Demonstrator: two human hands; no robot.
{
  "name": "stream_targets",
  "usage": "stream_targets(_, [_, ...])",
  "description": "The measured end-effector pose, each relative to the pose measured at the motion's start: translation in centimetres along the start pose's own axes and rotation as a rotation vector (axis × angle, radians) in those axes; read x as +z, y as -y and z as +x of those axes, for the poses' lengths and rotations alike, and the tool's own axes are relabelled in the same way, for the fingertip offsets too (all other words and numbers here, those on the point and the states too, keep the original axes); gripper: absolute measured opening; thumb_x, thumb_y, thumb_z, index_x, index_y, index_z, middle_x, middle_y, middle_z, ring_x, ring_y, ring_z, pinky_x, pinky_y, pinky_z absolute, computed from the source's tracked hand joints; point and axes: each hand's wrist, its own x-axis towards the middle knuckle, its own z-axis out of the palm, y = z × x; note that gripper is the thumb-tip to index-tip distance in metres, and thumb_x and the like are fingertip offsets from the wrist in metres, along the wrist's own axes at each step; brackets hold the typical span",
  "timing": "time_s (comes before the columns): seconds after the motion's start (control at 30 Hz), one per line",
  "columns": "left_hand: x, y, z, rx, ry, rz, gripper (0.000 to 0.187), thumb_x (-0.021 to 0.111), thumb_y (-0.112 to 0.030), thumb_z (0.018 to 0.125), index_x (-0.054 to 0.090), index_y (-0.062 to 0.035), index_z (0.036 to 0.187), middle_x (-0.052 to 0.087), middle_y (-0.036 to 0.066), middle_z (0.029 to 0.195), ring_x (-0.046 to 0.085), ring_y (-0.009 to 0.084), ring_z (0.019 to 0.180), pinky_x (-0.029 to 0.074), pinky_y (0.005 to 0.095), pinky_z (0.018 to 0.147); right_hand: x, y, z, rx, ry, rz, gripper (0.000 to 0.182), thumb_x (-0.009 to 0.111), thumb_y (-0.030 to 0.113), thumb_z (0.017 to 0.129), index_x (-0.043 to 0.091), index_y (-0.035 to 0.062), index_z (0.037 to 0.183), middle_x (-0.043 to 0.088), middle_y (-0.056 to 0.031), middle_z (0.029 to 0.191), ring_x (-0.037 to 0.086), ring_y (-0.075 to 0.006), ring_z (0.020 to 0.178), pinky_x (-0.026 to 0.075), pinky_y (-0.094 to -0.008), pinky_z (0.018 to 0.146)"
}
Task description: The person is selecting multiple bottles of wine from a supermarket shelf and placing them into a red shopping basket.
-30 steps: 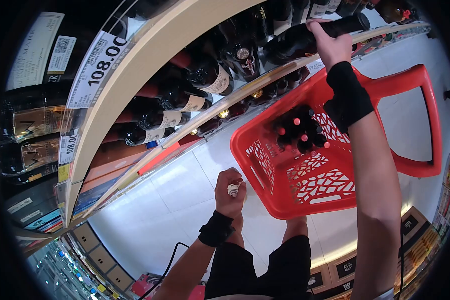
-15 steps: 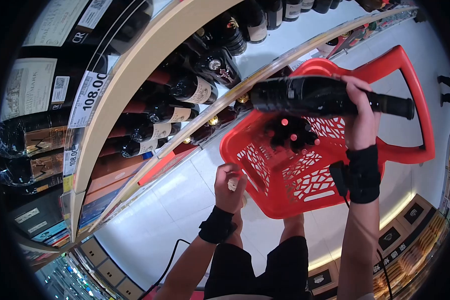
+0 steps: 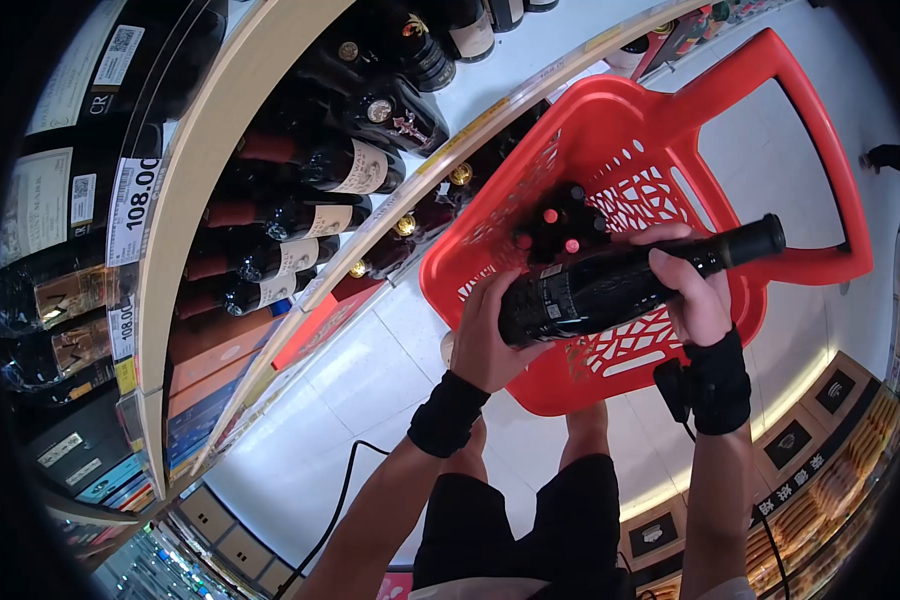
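Observation:
A dark wine bottle (image 3: 610, 292) lies tilted across both hands above the red shopping basket (image 3: 610, 105), its neck pointing to the upper right. My left hand (image 3: 488, 335) is wrapped around the bottle's base end. Around the shoulder, close to the neck, my right hand (image 3: 692, 292) grips it with the thumb on top. Several dark bottles (image 3: 560, 222) with red caps stand inside the basket, partly hidden by the held bottle. Both wrists wear black bands.
Wooden-edged shelves (image 3: 205, 150) with several wine bottles (image 3: 355, 165) curve along the left, with a price tag (image 3: 135, 210) reading 108.00. The basket's red handle (image 3: 820, 120) reaches to the right. Pale floor tiles (image 3: 370, 370) lie below; a lit display (image 3: 820, 480) stands at lower right.
My left hand has moved up and closed on the bottle's base. The bottle has come lower and tilted, its neck end rising. The view has shifted slightly.

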Motion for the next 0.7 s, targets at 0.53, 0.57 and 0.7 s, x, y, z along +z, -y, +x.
stream_targets(0.53, [-1.1, -0.2, -1.6, -0.375, 0.387, -0.726, 0.096, 0.094, -0.019, 0.062, 0.045, 0.0039, 0.141, 0.064, 0.012, 0.127, 0.063, 0.0187, 0.114, 0.048, 0.0327, 0.103, -0.7, -1.2, 6.1, 0.071, 0.474, 0.195, 0.052, 0.040, 0.044, 0.108, 0.051, 0.0002, 0.133, 0.064, -0.0140, 0.124, 0.066, -0.0256, 0.115, 0.056, -0.0378, 0.097])
stream_targets(0.57, [-1.2, -0.4, -1.6, -0.394, 0.416, -0.784, 0.096, 0.094, -0.018, 0.063, 0.045, 0.0036, 0.142, 0.063, 0.011, 0.128, 0.062, 0.0185, 0.115, 0.047, 0.0326, 0.104, -0.7, -0.8, 6.2, 0.083, 0.515, 0.228, 0.053, 0.039, 0.045, 0.108, 0.050, -0.0001, 0.134, 0.063, -0.0148, 0.125, 0.066, -0.0262, 0.116, 0.055, -0.0387, 0.098])
stream_targets(0.7, [-0.6, -0.4, -1.1, -0.434, 0.566, -0.967, 0.095, 0.091, -0.014, 0.063, 0.044, 0.0032, 0.144, 0.062, 0.010, 0.131, 0.060, 0.0189, 0.120, 0.044, 0.0347, 0.108, -0.6, -0.1, 6.0, 0.160, 0.485, 0.337, 0.054, 0.036, 0.040, 0.109, 0.045, -0.0021, 0.140, 0.061, -0.0184, 0.133, 0.065, -0.0296, 0.117, 0.054, -0.0436, 0.100])
